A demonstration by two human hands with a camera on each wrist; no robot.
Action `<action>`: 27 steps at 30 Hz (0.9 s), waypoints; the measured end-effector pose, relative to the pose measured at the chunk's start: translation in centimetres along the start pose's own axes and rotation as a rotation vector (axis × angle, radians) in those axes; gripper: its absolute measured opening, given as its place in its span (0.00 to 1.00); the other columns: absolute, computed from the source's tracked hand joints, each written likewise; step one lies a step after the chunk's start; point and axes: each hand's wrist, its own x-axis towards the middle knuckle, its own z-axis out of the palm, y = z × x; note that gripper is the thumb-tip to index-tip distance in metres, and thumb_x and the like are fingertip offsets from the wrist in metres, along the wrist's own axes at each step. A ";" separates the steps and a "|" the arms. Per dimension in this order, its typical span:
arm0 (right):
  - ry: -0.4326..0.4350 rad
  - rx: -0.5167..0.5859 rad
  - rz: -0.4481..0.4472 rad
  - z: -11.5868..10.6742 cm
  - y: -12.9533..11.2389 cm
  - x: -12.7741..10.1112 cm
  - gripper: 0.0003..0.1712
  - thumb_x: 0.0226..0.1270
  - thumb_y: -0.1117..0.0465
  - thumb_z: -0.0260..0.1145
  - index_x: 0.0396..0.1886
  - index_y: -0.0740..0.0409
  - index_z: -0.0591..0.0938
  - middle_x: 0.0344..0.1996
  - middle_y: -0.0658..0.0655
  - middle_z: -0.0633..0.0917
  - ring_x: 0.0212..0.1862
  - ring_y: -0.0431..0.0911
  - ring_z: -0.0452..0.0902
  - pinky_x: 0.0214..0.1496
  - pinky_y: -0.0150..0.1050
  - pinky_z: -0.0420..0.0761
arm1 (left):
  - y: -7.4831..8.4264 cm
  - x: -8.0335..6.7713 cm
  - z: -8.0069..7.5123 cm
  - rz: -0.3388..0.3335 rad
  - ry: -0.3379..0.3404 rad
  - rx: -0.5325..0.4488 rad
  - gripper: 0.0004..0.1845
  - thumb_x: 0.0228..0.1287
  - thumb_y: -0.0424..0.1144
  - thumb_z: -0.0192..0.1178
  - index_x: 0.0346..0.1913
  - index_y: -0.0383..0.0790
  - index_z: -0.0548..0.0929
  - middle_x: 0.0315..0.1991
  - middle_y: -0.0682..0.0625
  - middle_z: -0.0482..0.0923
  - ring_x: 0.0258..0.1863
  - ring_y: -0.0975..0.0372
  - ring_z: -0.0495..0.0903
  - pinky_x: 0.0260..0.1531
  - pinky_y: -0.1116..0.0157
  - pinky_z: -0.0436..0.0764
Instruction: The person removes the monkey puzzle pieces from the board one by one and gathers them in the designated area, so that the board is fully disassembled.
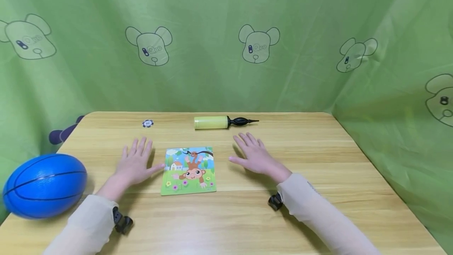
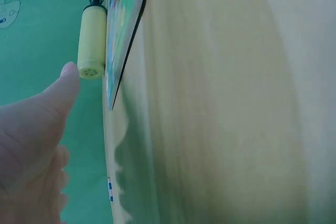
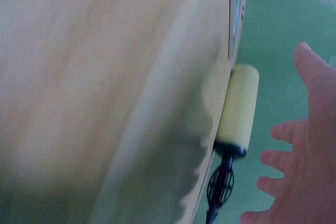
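A square picture board (image 1: 188,171) with a cartoon monkey hanging from a branch lies flat at the middle of the table. On its left is my left hand (image 1: 135,165), fingers spread and straight, the thumb tip close to the board's left edge. My right hand (image 1: 255,156) is spread on the other side, apart from the board and holding nothing. Behind them lies a yellow hand pump (image 1: 211,122) with a black nozzle pointing right; the left wrist view shows the pump (image 2: 92,40) beyond the thumb, and the right wrist view shows it (image 3: 239,108) beside the fingers.
A blue ball (image 1: 45,186) with black lines, shaped like a rugby ball, sits at the table's left edge. A small round chip (image 1: 147,123) lies at the back left. Green curtains (image 1: 212,70) hang behind and beside the wooden table (image 1: 318,145).
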 end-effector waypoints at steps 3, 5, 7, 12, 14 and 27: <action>-0.023 -0.008 -0.050 0.5 -1.0 0.2 0.47 0.63 0.33 0.50 0.72 0.57 0.52 0.70 0.61 0.50 0.70 0.60 0.39 0.64 0.64 0.42 | 0.4 -0.1 0.2 0.052 -0.002 -0.011 0.50 0.60 0.65 0.49 0.69 0.25 0.49 0.69 0.31 0.40 0.66 0.37 0.40 0.61 0.40 0.38; -0.045 -0.022 -0.086 0.7 -1.6 0.4 0.47 0.63 0.34 0.51 0.72 0.58 0.53 0.70 0.62 0.52 0.69 0.61 0.40 0.64 0.64 0.43 | 0.8 -0.3 0.3 0.087 -0.014 -0.012 0.49 0.60 0.63 0.51 0.68 0.25 0.51 0.69 0.32 0.42 0.66 0.38 0.41 0.62 0.41 0.40; -0.074 -0.041 -0.120 1.0 -2.1 0.5 0.47 0.63 0.33 0.50 0.72 0.58 0.54 0.70 0.62 0.53 0.69 0.61 0.41 0.64 0.64 0.44 | 1.1 -0.4 0.4 0.121 -0.042 -0.004 0.49 0.60 0.63 0.52 0.68 0.26 0.52 0.69 0.32 0.43 0.66 0.38 0.42 0.62 0.41 0.41; -0.157 -0.062 -0.187 1.6 -3.2 0.8 0.48 0.62 0.32 0.50 0.72 0.56 0.54 0.70 0.59 0.54 0.69 0.60 0.41 0.65 0.62 0.44 | 1.5 -0.7 0.5 0.184 -0.134 -0.003 0.50 0.59 0.63 0.52 0.69 0.27 0.51 0.69 0.34 0.44 0.66 0.39 0.43 0.62 0.42 0.43; -0.199 -0.047 -0.203 1.7 -3.5 1.0 0.49 0.61 0.31 0.51 0.72 0.56 0.53 0.70 0.57 0.53 0.70 0.59 0.41 0.65 0.61 0.44 | 1.6 -0.7 0.6 0.197 -0.160 -0.007 0.50 0.58 0.64 0.52 0.69 0.27 0.51 0.69 0.34 0.45 0.66 0.39 0.44 0.62 0.42 0.43; -0.322 -0.034 -0.193 1.5 -4.8 1.1 0.50 0.57 0.33 0.57 0.72 0.55 0.55 0.70 0.54 0.54 0.70 0.56 0.42 0.67 0.58 0.46 | 1.8 -0.5 0.7 0.240 -0.200 -0.019 0.50 0.57 0.65 0.53 0.68 0.27 0.54 0.69 0.34 0.48 0.67 0.41 0.47 0.63 0.43 0.45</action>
